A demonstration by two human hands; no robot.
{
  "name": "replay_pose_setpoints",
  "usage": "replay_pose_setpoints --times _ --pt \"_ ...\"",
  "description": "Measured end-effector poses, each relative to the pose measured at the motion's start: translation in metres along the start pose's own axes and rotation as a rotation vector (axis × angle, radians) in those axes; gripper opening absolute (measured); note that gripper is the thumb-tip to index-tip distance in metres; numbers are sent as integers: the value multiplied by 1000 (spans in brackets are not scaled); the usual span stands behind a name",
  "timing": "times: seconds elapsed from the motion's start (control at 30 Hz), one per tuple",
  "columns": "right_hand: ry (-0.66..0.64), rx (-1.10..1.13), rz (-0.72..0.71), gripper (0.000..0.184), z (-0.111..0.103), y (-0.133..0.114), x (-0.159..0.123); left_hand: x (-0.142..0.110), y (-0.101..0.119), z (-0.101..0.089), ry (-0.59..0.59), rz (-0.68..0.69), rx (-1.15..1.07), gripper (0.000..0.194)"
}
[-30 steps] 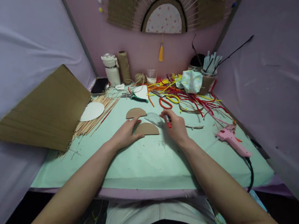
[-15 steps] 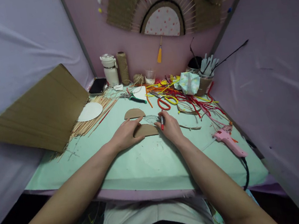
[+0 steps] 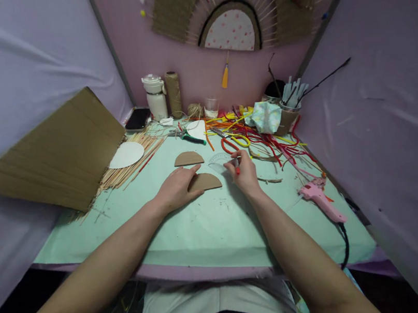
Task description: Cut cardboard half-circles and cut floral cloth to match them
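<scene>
My left hand [image 3: 176, 187] lies flat, fingers out, on the left part of a brown cardboard half-disc [image 3: 207, 181] on the mint-green table [image 3: 203, 225]. My right hand [image 3: 243, 172] is closed around a red pen [image 3: 236, 165], tip down, just right of that half-disc. A clear plastic protractor [image 3: 220, 162] lies beside the pen, touching my right fingers. A second brown half-disc [image 3: 188, 158] sits a little farther back.
A corrugated cardboard sheet [image 3: 55, 153] leans at the left over a bundle of thin sticks [image 3: 132, 165] and a white oval [image 3: 127, 154]. Red and yellow wires [image 3: 269, 139], scissors [image 3: 230, 143] and pliers [image 3: 190, 137] clutter the back. A pink glue gun [image 3: 321, 202] lies at right.
My right hand with the pen has shifted slightly right and back from the half-disc's edge, and the protractor has slid back with it. The left hand has stayed put.
</scene>
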State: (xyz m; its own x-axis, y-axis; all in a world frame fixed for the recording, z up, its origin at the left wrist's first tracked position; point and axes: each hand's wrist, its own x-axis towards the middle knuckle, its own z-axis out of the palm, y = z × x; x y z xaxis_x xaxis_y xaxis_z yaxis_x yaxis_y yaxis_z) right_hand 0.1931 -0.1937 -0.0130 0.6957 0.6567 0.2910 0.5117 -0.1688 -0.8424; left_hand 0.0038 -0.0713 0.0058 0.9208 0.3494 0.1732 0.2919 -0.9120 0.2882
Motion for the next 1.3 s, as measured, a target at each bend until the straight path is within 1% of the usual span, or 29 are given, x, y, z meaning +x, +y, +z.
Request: replay_pose_setpoints --times 0.03,0.1,0.13,0.2,0.3,0.4,0.43,0.47,0.5,0.57,0.63,0.7,0.77,0.8,0.83,0.87,0.93,0.97,1.0,1.03,1.07,1.1,1.17,1.23,1.27,1.3 --pt "17 58 2 26 -2 -1 -2 0 0 0 8 -17 12 73" --pt "2 182 27 28 -5 -6 -7 -1 1 1 44 -32 6 72" --pt "-19 240 38 28 -5 -8 -10 -1 2 0 81 -34 -16 69" --pt "-58 323 31 28 -1 -14 -16 -2 4 -1 189 -53 -101 57" --pt "-80 352 -18 24 5 -20 -22 -3 9 -5 346 -144 -292 36" --pt "-62 288 -75 17 7 -22 -27 -1 11 -7 416 -227 -451 29" --pt "-47 242 -117 14 7 -23 -29 -1 11 -7 415 -268 -521 30" --pt "-34 182 -180 11 6 -24 -31 0 11 -8 391 -320 -622 31" --pt "-37 117 -263 9 6 -26 -34 1 11 -8 340 -377 -758 34" --pt "-108 -1 -457 15 5 -31 -40 2 10 -9 176 -477 -1085 42" --pt "-222 -76 -620 20 7 -37 -45 2 9 -11 42 -530 -1331 45" --pt "-310 -80 -727 18 10 -41 -49 1 7 -13 5 -560 -1427 45" --pt "-352 2 -783 10 11 -42 -49 0 5 -14 17 -562 -1411 48" --pt "-345 68 -774 14 11 -41 -48 -1 4 -14 22 -555 -1383 50" --pt "-316 137 -724 19 10 -39 -47 -1 3 -15 26 -549 -1350 52" --pt "-262 202 -631 21 9 -37 -45 -2 3 -15 29 -543 -1312 53" --pt "-145 287 -372 22 5 -32 -40 -2 3 -16 34 -538 -1234 54" --pt "-117 303 -255 24 4 -29 -38 -3 4 -17 35 -530 -1195 54" --pt "-123 309 -175 26 3 -27 -36 -3 4 -17 34 -516 -1156 54" --pt "-159 306 -141 27 3 -26 -33 -3 5 -17 31 -497 -1120 53" --pt "-220 295 -152 30 2 -25 -32 -3 4 -17 27 -476 -1094 54" --pt "-295 274 -193 38 3 -24 -30 -3 4 -16 21 -456 -1082 55" --pt "-448 215 -294 67 3 -24 -30 -3 2 -14 -2 -427 -1092 59" --pt "-578 133 -351 97 4 -24 -31 -3 1 -11 -32 -409 -1116 62" --pt "-626 95 -364 107 4 -24 -32 -3 1 -11 -47 -404 -1123 64" --pt "-657 62 -374 111 4 -25 -33 -3 1 -10 -61 -399 -1127 65"
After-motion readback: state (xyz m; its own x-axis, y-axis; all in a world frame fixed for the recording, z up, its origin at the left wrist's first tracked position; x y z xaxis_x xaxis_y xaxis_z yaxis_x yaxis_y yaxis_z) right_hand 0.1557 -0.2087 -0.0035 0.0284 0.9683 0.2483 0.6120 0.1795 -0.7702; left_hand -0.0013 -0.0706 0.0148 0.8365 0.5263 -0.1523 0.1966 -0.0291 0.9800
